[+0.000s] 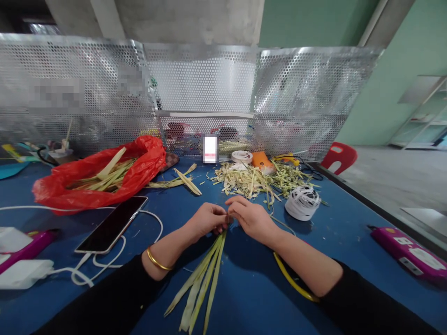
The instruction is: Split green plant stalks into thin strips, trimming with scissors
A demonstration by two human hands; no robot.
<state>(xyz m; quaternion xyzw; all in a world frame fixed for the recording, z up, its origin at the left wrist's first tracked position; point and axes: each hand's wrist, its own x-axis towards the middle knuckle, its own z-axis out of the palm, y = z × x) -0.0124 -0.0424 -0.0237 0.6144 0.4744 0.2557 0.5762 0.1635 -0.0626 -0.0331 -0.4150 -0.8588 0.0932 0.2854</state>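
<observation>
My left hand (208, 217) is closed in a pinch around the top of a small bundle of pale green, dried-looking leaf strips (206, 274). The strips fan out toward me over the blue table. Close against it, my right hand (252, 218) has its fingers curled and pinched at the same gathered end. Exactly what lies between the right fingertips is partly hidden. Beyond the hands spreads a heap of short leaf scraps (240, 181). To the right of it stands a coil of white strip (302, 203).
A red plastic bag (139, 177) of long leaves lies at left, near a phone (113, 225) with white cables. An upright phone (210, 149), a white roll (241, 157) and an orange packet (262, 162) stand behind. A purple power strip (408, 251) lies right; perforated metal panels (202, 79) border the back.
</observation>
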